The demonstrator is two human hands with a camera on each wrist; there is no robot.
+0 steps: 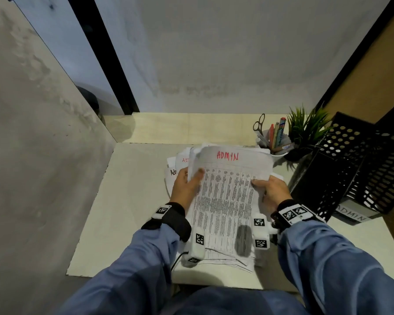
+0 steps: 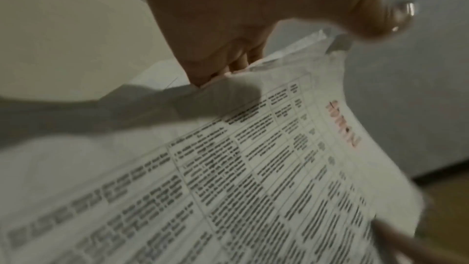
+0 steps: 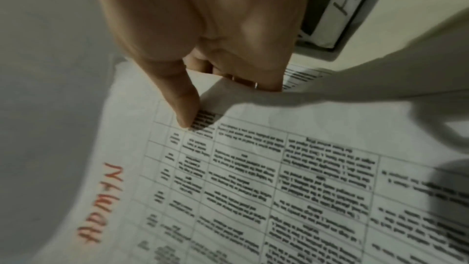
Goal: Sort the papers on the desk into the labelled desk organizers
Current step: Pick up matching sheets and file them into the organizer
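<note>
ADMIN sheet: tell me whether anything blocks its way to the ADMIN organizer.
Nothing visible does. Both hands, left hand and right hand, hold the ADMIN sheet above the desk, and the black mesh organizer labelled ADMIN stands to its right with bare desk between.

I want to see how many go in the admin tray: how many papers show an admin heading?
3. One with red ADMIN held up by both hands; one with a partly hidden red heading behind it, left; one with a black heading lower left. More may be hidden beneath.
</note>
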